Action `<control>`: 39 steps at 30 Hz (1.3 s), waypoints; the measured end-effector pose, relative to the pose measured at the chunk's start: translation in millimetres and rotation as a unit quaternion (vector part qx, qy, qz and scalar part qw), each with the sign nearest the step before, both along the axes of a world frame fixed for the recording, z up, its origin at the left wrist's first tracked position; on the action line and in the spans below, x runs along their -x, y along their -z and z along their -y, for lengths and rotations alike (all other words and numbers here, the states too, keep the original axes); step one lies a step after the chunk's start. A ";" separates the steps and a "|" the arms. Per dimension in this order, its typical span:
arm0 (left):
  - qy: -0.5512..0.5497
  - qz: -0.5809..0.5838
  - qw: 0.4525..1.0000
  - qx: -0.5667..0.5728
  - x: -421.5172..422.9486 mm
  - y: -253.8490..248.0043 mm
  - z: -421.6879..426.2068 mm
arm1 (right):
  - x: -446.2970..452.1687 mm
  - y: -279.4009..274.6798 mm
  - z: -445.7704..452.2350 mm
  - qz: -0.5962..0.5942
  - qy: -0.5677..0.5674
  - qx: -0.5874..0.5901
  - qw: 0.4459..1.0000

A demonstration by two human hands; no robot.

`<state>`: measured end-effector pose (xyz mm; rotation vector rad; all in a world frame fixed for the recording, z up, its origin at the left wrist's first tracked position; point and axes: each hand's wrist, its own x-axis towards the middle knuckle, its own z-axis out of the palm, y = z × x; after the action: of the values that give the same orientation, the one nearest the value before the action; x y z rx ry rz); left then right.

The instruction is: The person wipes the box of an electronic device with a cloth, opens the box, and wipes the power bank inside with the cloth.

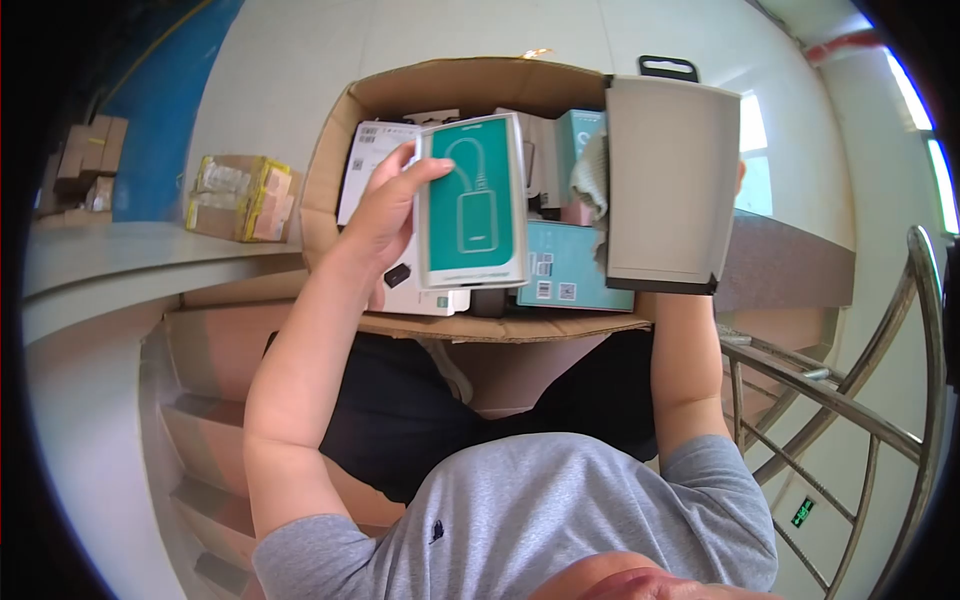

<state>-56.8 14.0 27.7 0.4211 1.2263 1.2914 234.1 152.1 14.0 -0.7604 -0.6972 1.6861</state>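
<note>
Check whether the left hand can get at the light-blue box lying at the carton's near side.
Probably not yet: the left hand is holding the green-fronted box. The light-blue box lies largely uncovered in the carton, though, so once freed, that hand might reach it.

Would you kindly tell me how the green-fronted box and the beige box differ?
The green-fronted box shows a line drawing; the beige box shows a plain face. The beige box looks larger and has a black hanging tab; no tab shows on the green-fronted box. Both are hand-held.
</note>
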 end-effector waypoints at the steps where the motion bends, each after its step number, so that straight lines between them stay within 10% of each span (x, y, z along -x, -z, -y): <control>1: 0.006 0.010 1.000 -0.009 -2.6 4.7 -2.0 | 0.0 1.0 -0.8 0.013 0.007 -0.006 1.000; 10: 0.081 -0.049 0.995 0.015 -41.7 28.3 -16.7 | -3.1 19.1 -15.5 0.139 0.080 -0.086 0.983; 19: 0.185 -0.435 0.881 0.002 -42.3 79.8 -24.0 | -31.1 23.9 -25.1 -0.215 -0.173 -0.003 0.961; 34: 0.271 -0.572 0.769 0.090 -58.1 63.5 -24.3 | -25.7 2.2 -2.9 -0.121 -0.147 0.023 0.981; 39: 0.242 -0.388 0.881 0.120 -58.0 66.0 -32.3 | -19.2 -6.7 12.5 -0.085 -0.149 0.022 0.985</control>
<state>1.2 46.3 -38.3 1.0522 1.7675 0.5128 253.3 139.6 20.7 -0.5544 -0.6800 2.0173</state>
